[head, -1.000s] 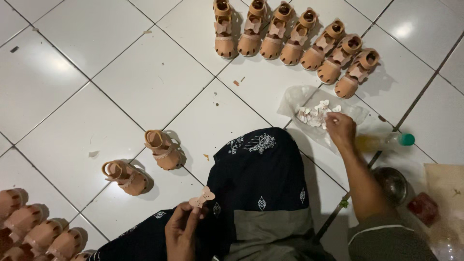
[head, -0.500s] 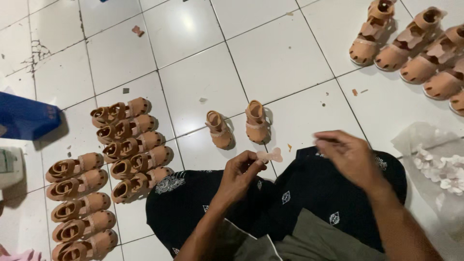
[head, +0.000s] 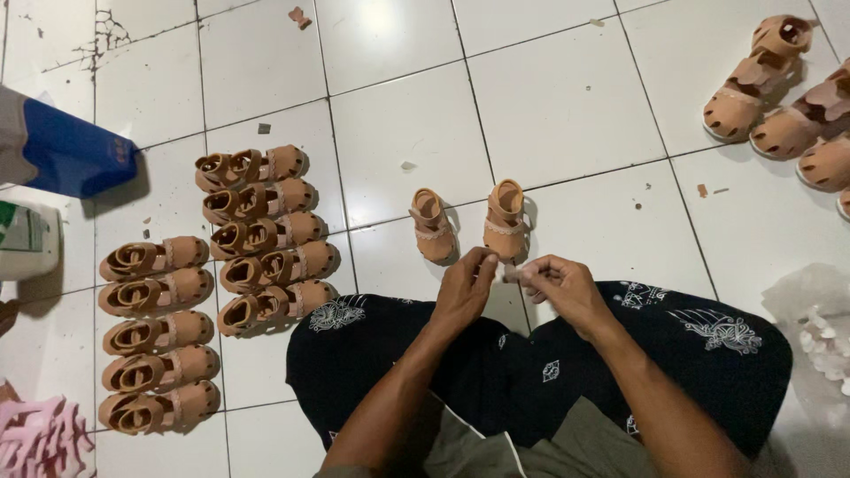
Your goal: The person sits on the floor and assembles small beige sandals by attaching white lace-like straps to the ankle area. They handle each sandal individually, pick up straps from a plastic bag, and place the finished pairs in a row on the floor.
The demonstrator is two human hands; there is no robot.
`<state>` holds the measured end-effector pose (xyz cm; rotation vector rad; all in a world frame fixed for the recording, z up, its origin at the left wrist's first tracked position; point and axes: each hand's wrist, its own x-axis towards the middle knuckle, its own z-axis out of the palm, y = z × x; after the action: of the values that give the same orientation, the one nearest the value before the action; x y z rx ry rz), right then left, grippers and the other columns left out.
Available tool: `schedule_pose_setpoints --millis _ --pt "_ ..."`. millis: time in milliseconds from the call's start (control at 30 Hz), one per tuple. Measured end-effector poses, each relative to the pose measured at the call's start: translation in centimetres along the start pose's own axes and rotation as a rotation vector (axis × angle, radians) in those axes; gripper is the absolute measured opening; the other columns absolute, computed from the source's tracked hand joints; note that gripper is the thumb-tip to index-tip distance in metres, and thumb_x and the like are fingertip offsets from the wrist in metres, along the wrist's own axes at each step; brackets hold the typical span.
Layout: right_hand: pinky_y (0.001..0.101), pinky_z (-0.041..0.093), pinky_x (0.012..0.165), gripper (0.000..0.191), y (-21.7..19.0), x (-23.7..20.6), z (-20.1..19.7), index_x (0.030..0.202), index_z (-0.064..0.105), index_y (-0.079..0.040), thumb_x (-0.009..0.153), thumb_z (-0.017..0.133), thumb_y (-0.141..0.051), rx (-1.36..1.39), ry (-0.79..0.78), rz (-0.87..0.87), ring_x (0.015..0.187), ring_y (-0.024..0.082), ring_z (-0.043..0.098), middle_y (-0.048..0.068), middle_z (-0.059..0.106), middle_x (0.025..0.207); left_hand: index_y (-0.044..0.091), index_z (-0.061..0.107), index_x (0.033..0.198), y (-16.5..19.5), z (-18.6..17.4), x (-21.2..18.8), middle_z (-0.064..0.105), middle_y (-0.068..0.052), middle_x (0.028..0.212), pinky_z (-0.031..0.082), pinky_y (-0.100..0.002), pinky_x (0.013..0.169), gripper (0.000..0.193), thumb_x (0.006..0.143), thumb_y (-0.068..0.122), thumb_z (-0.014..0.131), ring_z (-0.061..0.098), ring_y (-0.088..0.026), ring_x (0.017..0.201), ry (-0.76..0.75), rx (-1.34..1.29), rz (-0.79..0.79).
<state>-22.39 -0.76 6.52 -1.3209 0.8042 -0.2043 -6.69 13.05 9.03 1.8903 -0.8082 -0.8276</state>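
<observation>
Head view, looking down, shows us first our lap in a dark cloth printed with pale motifs (head: 531, 372); over it our left hand (head: 465, 288) and right hand (head: 562, 288) meet, the fingertips of both pinched on one small tan strap piece (head: 512, 273); the piece is mostly hidden between the fingers, so we can tell only its pale tan colour and that it is small and thin.

Just beyond the hands, two small tan sandals with closed toes and ankle straps (head: 469, 223) stand side by side on the white tiled floor (head: 549, 106), toes toward us, the right one close to the fingertips; whether it touches them we cannot tell.

To the left lie two columns of matching tan sandals (head: 212, 274), each on its side and packed close; below them, at the lower left corner, a heap of pink sandal parts (head: 40, 438).

At the right edge a clear plastic bag (head: 810, 305) lies open on the floor; in it are small whitish pieces (head: 828, 350), too blurred to name.

Farther off, upper right, more tan sandals in a slanted row (head: 788, 97); far left, a blue box (head: 66, 150) and beside it a white and green container (head: 22, 239), its contents unseen.
</observation>
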Motion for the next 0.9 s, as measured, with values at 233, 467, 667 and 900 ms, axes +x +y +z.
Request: schedule_pose_setpoints --millis 233,467,667,900 --pt "0.0265 0.056 0.068 0.022 0.9 3.0 -1.2 0.104 0.072 -0.001 0.097 0.07 -0.022 -0.091 0.193 -0.038 0.077 0.011 0.067 0.005 0.073 0.086 -0.01 0.035 0.147 -3.4 3.6 5.7 0.046 -0.033 0.144 0.041 -0.054 0.107 0.077 0.09 0.027 0.071 0.049 -0.048 0.13 0.263 0.363 0.397" --pt "0.0263 0.056 0.061 0.023 -0.1 3.1 -2.0 0.101 0.074 -0.001 0.093 0.072 -0.023 -0.25 0.361 0.012 0.072 0.011 0.07 0.006 0.074 0.081 -0.009 0.025 0.156 -2.8 6.0 11.8 0.042 -0.032 0.153 0.045 -0.05 0.107 0.08 0.097 0.036 0.055 0.051 -0.048 0.134 0.256 0.293 0.218" --pt "0.0291 0.055 0.061 0.023 0.5 4.0 -2.5 0.104 0.074 -0.002 0.095 0.068 -0.023 -0.351 0.288 -0.016 0.072 0.014 0.071 0.008 0.076 0.082 -0.006 0.023 0.158 -2.5 6.7 11.0 0.047 -0.03 0.153 0.05 -0.048 0.102 0.078 0.1 0.036 0.053 0.058 -0.044 0.129 0.194 0.244 0.032" --pt "0.03 0.057 0.065 0.025 1.3 3.9 -1.9 0.104 0.073 -0.001 0.097 0.066 -0.023 -0.468 0.201 -0.079 0.073 0.014 0.075 0.01 0.078 0.082 -0.009 0.037 0.148 -3.8 2.3 6.9 0.052 -0.034 0.144 0.043 -0.048 0.11 0.067 0.095 0.02 0.065 0.052 -0.047 0.133 0.214 0.323 0.303"
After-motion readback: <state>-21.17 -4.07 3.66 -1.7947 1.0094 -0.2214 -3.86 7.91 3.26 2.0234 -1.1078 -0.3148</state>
